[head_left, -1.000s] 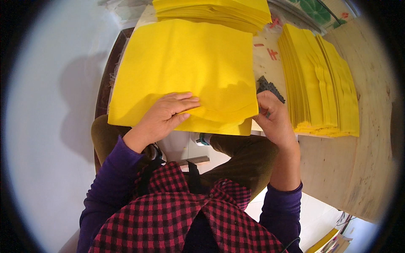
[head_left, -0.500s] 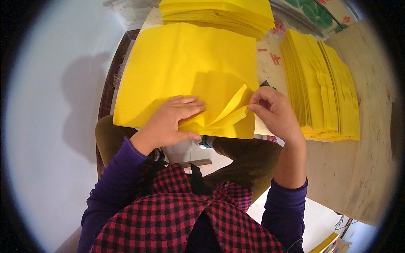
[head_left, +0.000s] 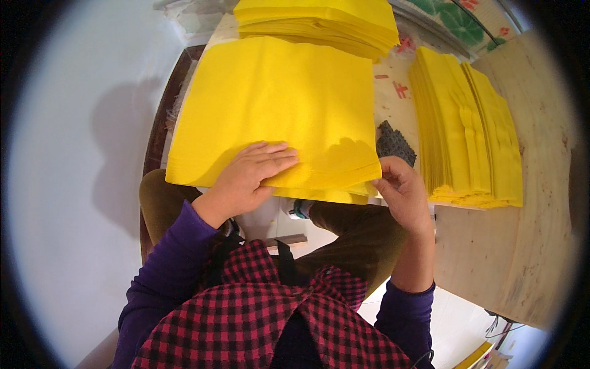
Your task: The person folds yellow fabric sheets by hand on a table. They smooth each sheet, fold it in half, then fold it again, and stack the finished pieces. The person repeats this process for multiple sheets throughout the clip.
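A stack of yellow felt-like sheets (head_left: 270, 98) lies in front of me on the table, its near edge hanging over my knees. My left hand (head_left: 249, 175) rests on the near edge with its fingers stretched flat across the top sheet and its thumb below. At the near right corner, my right hand (head_left: 399, 190) pinches the corner of the upper sheet between thumb and fingers. Another yellow layer shows beneath the near edge. Just beyond my right hand lies a dark grey, rough-textured piece (head_left: 393, 146).
Another stack of yellow sheets (head_left: 316, 24) is at the far side. On the right stand folded yellow sheets (head_left: 467, 129) in a thick pile, beside a pale wooden board (head_left: 541, 172). A white wall (head_left: 80, 184) is at the left.
My right hand has moved down and slightly right with the sheet's corner. The folded-up edge now lies flat, and the dark grey piece has come into fuller view. My left hand stays nearly in place.
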A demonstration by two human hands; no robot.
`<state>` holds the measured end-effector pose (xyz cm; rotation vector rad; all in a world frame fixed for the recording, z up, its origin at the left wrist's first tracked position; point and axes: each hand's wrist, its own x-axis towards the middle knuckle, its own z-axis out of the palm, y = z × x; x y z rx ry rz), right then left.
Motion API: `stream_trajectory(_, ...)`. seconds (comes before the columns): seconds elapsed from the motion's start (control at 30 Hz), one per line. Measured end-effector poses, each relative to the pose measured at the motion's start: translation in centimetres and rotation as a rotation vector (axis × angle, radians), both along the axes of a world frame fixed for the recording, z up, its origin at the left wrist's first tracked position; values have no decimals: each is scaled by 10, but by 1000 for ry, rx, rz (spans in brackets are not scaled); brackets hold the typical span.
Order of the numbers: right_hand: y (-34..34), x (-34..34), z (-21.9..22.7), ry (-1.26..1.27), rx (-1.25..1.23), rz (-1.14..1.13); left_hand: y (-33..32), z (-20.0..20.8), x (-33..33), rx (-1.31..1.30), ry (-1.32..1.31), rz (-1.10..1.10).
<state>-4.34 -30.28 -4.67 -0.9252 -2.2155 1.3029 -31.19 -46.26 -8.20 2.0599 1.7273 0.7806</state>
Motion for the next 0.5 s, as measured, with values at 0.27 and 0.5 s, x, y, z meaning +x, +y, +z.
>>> stream_trajectory(0.27,-25,26,-22,316,-275,-182,-3,1,7,16,184,10)
stream_trajectory(0.5,-39,32,-28,362,-320,-270,-6,2,10,9,240,11)
